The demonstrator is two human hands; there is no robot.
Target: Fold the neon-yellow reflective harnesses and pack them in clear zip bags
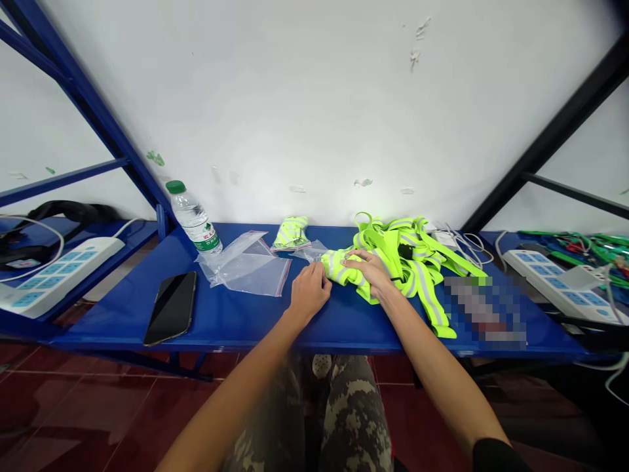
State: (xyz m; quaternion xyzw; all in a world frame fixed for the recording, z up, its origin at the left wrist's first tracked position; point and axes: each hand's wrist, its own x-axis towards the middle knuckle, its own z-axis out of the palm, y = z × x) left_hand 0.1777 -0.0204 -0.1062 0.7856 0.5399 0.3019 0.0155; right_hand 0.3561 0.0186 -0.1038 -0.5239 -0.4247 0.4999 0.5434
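Head view: a neon reflective vest (pixel 339 267) lies at twelve o'clock on the blue desk (pixel 236 314). The left hand (pixel 309 293) has its grip half-curled at the vest's edge (hold unclear); the right hand (pixel 367 272) rests open on top.

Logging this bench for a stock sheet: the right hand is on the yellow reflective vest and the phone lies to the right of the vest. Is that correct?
Not quite: the head view shows the phone lying to the left of the yellow reflective vest, not the right. The right hand is on the vest, as you said.
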